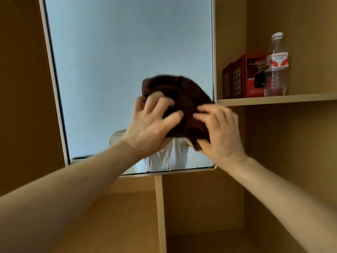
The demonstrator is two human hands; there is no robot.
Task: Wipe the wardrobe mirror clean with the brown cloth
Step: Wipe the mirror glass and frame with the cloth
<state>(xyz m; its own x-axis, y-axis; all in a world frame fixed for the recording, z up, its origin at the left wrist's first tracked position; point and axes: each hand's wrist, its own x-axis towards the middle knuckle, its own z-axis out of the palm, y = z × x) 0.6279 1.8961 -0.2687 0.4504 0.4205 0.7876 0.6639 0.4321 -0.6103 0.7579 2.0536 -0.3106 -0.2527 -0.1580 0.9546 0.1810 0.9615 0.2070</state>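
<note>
Brown cloth (182, 106), bunched and soft-looking like terry, sits against the lower right part of the mirror (118, 61), close to its right edge. Both bare forearms reach up and forward from the bottom corners. Left hand (151, 128) is back-to-camera with the wrist bent, fingers splayed and curled into the cloth's left side, gripping a wad of it. Right hand (220, 132) is on the cloth's lower right: fingers bent with tips on the fabric, and the thumb seems to pinch the hanging corner, though the thumb contact is motion-blurred. The mirror is a tall rectangle in a thin pale frame, with small clips along the bottom edge and a brass-coloured corner piece at lower right. The glass shows flat blue-grey, plus a white garment reflected under the cloth. To the right, a shelf (273, 100) of tan wood-look board holds a clear plastic bottle (277, 66) with a white cap and a red-and-white label; its writing is too blurred to read. Behind and left of the bottle stand two red boxes (244, 79) with white print and a dark picture, the text also unreadable. A vertical divider (160, 207) of the same board runs down below the mirror.
</note>
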